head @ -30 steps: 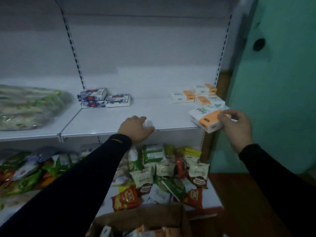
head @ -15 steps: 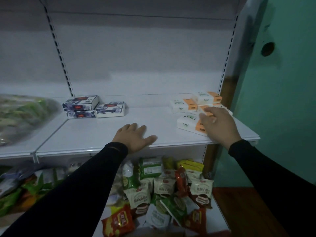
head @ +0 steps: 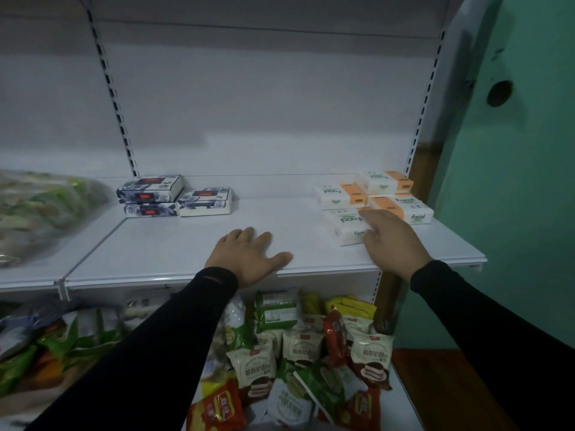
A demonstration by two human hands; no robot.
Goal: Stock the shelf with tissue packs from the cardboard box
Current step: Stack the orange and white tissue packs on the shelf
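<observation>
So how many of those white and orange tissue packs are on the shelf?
4: back-right pack, back-left pack, right pack, and front pack under the right hand. None looks hidden.

Four white-orange tissue packs flat, right end of shelf.

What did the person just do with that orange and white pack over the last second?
The right hand carried the tissue pack from the shelf's front edge inward and laid it down; it now rests on it. The left hand stayed flat on the shelf.
</observation>
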